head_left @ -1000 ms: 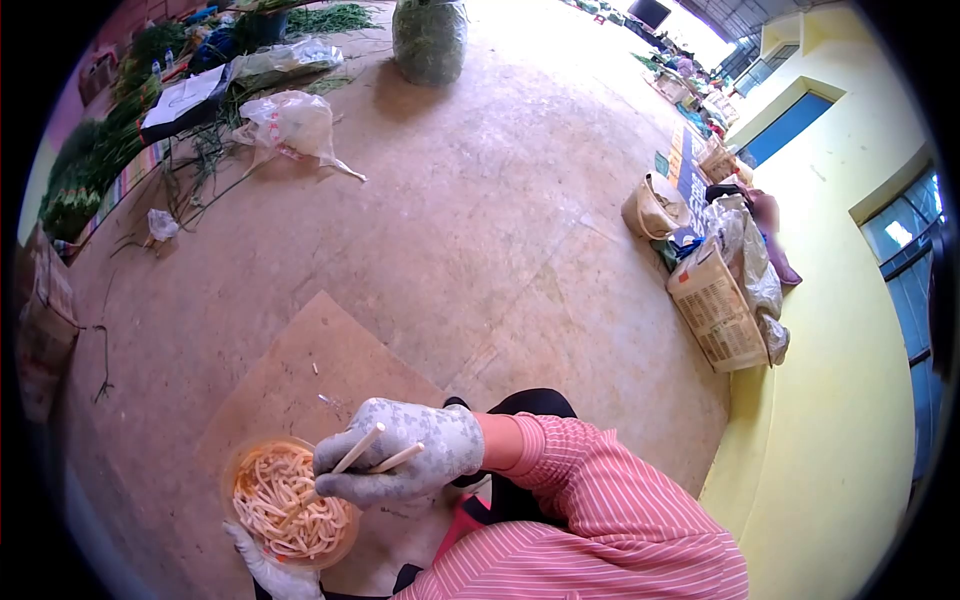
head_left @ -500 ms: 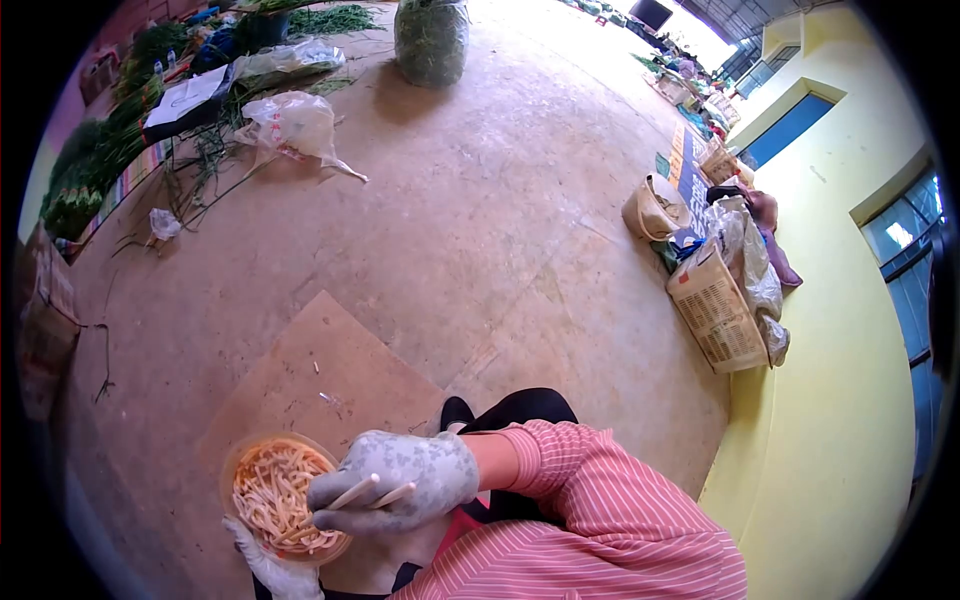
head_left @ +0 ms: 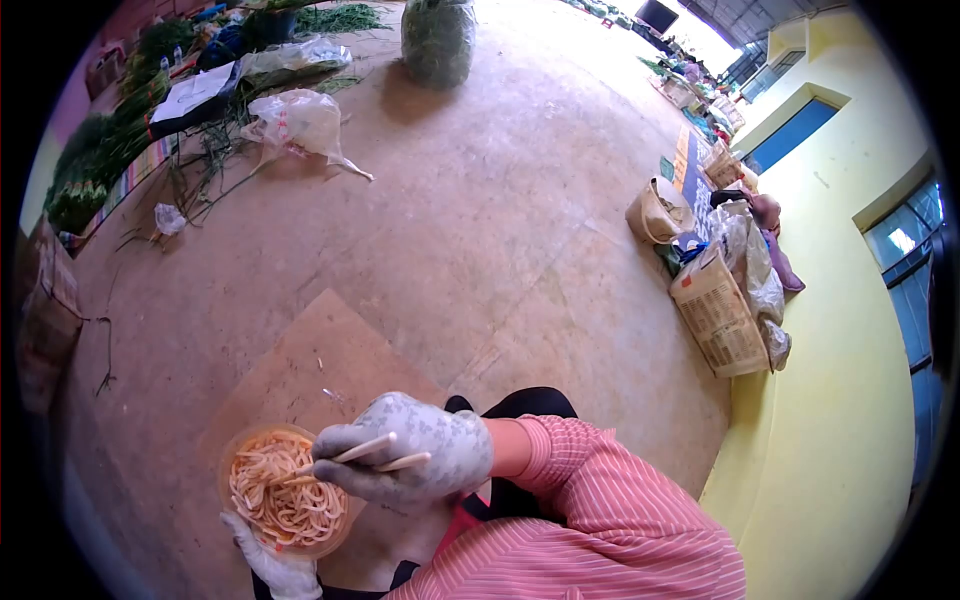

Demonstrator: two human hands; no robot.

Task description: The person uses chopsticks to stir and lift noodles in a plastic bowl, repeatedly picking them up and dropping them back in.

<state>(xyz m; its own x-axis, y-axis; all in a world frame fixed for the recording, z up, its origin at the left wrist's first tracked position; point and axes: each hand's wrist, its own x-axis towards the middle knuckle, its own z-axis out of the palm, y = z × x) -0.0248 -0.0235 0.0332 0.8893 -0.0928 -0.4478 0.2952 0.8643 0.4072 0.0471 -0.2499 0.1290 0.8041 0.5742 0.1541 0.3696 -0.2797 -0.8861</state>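
Observation:
In the head view, a round plastic bowl (head_left: pixel 341 530) of pale noodles (head_left: pixel 290 510) in reddish sauce is low on the left. My left hand (head_left: pixel 275 568), in a pale glove, grips the bowl's lower left side; some of its fingers are hidden under the bowl. A patterned grey-white glove covers my right hand (head_left: pixel 405 445), which is closed around a pair of light chopsticks (head_left: pixel 366 449). Their tips reach among the noodles near the middle of the bowl.
A flat brown cardboard sheet (head_left: pixel 325 350) lies on the floor beyond the bowl. Green bundles (head_left: pixel 95 165) and a plastic bag (head_left: pixel 300 125) are at the far left. A wrapped green sack (head_left: pixel 438 42) stands ahead. Along the right wall sit a carton (head_left: pixel 722 315) and a bucket (head_left: pixel 660 212).
My right hand has shifted slightly right and up with the chopsticks. The noodles lie differently, and more of them show. My left hand keeps its hold on the bowl.

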